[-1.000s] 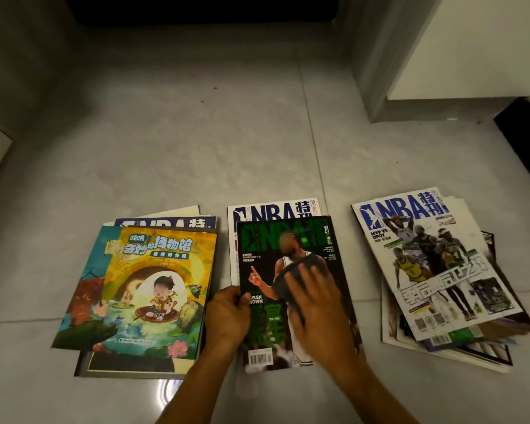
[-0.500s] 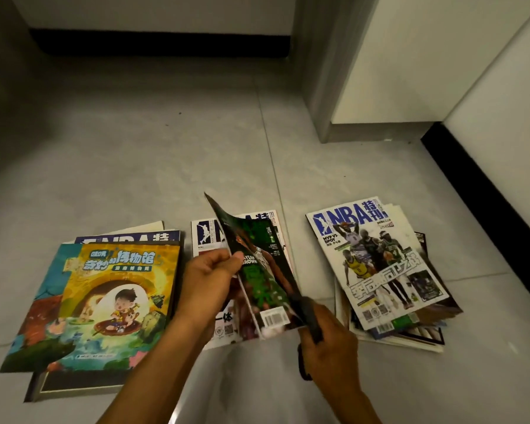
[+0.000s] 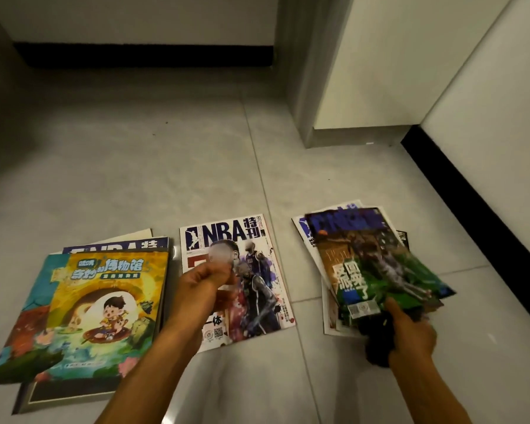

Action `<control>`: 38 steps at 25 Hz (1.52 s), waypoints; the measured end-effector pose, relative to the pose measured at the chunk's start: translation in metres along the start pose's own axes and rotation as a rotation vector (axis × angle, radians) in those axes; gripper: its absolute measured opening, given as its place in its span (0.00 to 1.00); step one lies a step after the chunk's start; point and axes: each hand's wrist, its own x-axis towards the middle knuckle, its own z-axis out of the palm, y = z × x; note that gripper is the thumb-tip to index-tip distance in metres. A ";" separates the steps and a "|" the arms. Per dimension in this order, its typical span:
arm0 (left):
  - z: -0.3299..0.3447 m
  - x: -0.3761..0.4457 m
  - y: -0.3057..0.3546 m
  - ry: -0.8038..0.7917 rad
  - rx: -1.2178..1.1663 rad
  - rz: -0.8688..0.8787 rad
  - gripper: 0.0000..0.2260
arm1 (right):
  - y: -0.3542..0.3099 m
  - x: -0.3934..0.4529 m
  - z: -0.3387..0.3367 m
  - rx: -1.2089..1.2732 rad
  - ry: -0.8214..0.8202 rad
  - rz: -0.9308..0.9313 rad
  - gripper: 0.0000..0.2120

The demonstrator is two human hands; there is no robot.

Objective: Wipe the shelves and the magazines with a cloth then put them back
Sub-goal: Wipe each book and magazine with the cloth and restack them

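Three piles of magazines lie on the grey tile floor. My right hand (image 3: 410,332) grips a dark cloth (image 3: 375,344) together with the lower edge of a green-covered magazine (image 3: 377,264), which is blurred and sits over the right pile (image 3: 331,319). My left hand (image 3: 202,286) hovers with loosely curled fingers over the white NBA magazine (image 3: 227,237) that tops the middle pile, and holds nothing. The left pile is topped by a yellow children's book (image 3: 104,301).
A white cabinet or pillar with a grey base (image 3: 349,87) stands behind the right pile. A black skirting board (image 3: 471,215) runs along the wall on the right. Bare floor tiles (image 3: 135,163) stretch behind the piles.
The green magazine has been lifted off the middle pile, flipped over and carried right onto the right pile. My left hand has let go of it; my right hand now holds it with the cloth.
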 end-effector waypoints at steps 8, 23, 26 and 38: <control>-0.038 0.034 -0.093 0.233 0.673 0.050 0.12 | 0.048 -0.017 -0.013 -0.236 -0.031 0.381 0.39; -0.027 0.040 -0.098 0.233 0.178 -0.052 0.09 | 0.017 -0.130 0.048 -0.285 -0.636 -0.105 0.18; -0.031 0.029 -0.109 0.166 0.263 -0.076 0.09 | 0.014 -0.126 0.070 -0.454 -0.652 -0.647 0.11; -0.043 0.047 -0.113 0.039 0.561 -0.065 0.10 | 0.113 -0.047 0.078 -1.291 -0.674 -1.167 0.26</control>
